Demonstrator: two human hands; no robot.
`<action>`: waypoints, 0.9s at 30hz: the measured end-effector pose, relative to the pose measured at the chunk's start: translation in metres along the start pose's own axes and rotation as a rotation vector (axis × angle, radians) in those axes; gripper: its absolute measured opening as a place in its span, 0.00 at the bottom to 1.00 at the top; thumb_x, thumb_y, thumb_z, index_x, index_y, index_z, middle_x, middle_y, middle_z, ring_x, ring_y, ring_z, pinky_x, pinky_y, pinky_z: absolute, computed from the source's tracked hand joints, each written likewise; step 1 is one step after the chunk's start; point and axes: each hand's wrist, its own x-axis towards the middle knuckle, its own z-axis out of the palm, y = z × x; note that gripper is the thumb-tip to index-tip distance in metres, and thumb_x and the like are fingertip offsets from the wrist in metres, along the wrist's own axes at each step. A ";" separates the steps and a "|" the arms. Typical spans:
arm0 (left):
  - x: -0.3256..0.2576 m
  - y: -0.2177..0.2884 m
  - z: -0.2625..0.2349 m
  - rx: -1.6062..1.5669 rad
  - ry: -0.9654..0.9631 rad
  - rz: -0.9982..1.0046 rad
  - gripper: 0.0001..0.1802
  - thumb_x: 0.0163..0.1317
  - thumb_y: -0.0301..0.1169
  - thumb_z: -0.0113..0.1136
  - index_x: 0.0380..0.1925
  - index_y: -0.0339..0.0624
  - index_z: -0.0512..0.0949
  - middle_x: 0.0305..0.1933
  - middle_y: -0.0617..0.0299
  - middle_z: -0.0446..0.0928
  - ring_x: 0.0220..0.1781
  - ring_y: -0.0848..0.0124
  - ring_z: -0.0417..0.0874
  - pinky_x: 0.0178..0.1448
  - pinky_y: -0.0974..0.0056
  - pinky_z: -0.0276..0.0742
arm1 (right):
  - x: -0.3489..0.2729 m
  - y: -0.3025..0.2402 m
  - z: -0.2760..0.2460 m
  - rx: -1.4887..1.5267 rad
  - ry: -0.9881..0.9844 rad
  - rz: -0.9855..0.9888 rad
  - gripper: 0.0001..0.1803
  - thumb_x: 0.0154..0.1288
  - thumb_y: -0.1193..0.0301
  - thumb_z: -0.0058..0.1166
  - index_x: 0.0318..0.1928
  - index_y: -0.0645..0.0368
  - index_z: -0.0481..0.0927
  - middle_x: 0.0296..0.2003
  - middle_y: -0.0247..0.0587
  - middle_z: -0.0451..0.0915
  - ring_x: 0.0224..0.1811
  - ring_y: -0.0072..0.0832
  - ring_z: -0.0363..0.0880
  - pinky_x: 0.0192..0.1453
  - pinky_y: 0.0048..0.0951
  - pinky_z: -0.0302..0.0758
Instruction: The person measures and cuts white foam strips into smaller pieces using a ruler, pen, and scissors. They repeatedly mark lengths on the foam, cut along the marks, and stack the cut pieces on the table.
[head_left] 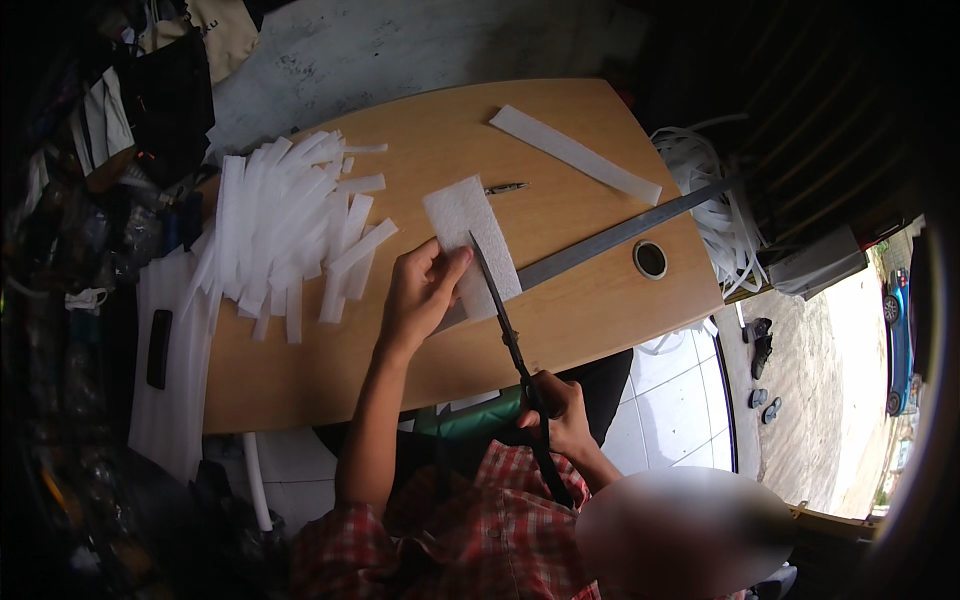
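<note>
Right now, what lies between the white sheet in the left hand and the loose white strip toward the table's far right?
A slim, pen-like tool lies on the tabletop between the sheet and the strip, as the head view shows.

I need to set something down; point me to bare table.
Free: table between bar and lone strip; also between bar, hole and near edge. Crowded: left side, under the strip pile; centre, with left hand, sheet and scissors.

- White foam piece [456, 213]: rectangular, textured, long sides running eleven to five o'clock.
- Black scissors [513, 345]: blades overlapping the piece, tips toward eleven.
</note>
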 end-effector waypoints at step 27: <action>-0.011 -0.010 -0.014 0.050 -0.059 -0.047 0.13 0.70 0.36 0.58 0.35 0.36 0.80 0.22 0.73 0.72 0.21 0.85 0.65 0.25 0.76 0.63 | 0.004 0.012 0.009 -0.017 -0.036 0.038 0.45 0.42 0.27 0.61 0.28 0.62 0.71 0.20 0.27 0.69 0.23 0.14 0.65 0.25 0.22 0.60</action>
